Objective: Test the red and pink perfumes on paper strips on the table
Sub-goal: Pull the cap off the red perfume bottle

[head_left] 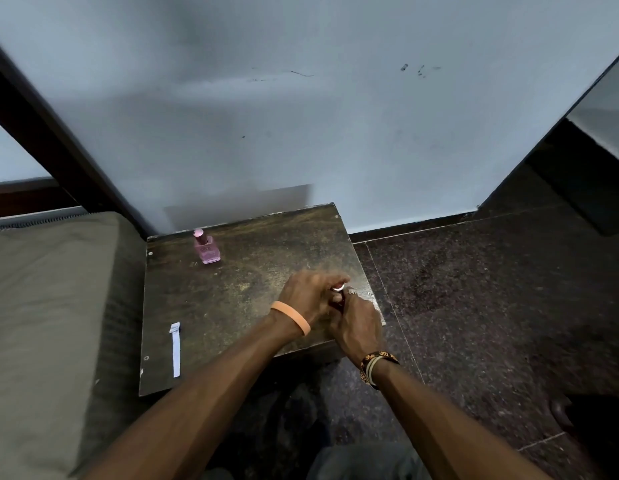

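Observation:
A pink perfume bottle (206, 248) stands upright at the far left of the small dark wooden table (239, 306). A white paper strip (175, 348) lies near the table's front left edge. Both my hands meet over the table's right side. My right hand (357, 323) is wrapped around a dark red perfume bottle (337, 301), mostly hidden. My left hand (310, 294), with an orange wristband, covers the bottle's top, where a silver rim (338, 288) shows between the fingers.
A grey-green mattress (48, 323) lies against the table's left side. A pale blue wall (301, 116) rises right behind the table. Dark speckled stone floor (491, 306) spreads to the right.

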{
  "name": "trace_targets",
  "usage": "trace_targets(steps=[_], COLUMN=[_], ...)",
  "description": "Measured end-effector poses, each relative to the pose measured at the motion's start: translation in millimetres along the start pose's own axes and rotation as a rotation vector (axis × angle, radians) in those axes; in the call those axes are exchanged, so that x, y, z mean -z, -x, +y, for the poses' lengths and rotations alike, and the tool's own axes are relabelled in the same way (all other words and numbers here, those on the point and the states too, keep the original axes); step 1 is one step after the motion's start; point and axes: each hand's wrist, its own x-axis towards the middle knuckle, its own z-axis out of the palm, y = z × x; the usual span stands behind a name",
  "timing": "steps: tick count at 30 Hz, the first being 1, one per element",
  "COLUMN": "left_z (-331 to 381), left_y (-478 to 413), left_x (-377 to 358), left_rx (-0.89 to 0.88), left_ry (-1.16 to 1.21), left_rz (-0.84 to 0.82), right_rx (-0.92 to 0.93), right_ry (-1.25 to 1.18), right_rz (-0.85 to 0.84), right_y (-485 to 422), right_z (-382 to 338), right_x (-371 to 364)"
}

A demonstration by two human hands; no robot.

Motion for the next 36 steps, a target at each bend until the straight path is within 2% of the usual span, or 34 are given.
trace_targets(steps=[4, 6, 10, 12, 16, 22, 28, 33, 36], left_z=[0.7, -0.2, -0.3, -0.4, 1.6, -2.8, -0.8, -0.1, -1.4], left_y=[9.4, 9.6, 0.4, 0.6, 7.7, 2.9, 5.4, 2.8, 2.4], left_x=[-5.8, -6.4, 0.2, 1.7, 0.6, -0.9, -2.5, 2.8, 2.2], left_rx=[0.055, 0.035, 0.026, 0.023, 0.119, 0.048, 0.151, 0.063, 0.067], left_ry=[0.012, 0.028, 0.086, 0.052, 0.055, 0.117, 0.079, 0.108, 0.068], left_rz=[0.139, 0.111, -0.061, -0.032, 0.132, -0.044, 0.124, -0.068, -0.003], right_rx=[-0.005, 0.005, 0.029, 0.033, 0.01, 0.019, -0.012, 0.006, -0.011], right_ry=[0.028, 0.012, -0.018, -0.011, 0.026, -0.016, 0.012, -0.01, -0.004], right_rz=[-0.029, -0.014, 0.018, 0.009, -0.018, 0.003, -0.023, -0.001, -0.015], right_y=[1.2, 0.7, -0.3, 0.5, 0.5, 1.0, -0.3, 1.1, 0.6], right_z=[2.3, 3.0, 0.2, -0.5, 1.2, -1.3, -1.7, -1.7, -2.8], right_x=[-0.9, -2.2, -2.4, -0.7, -3.1, -2.1, -1.5, -3.3, -1.8])
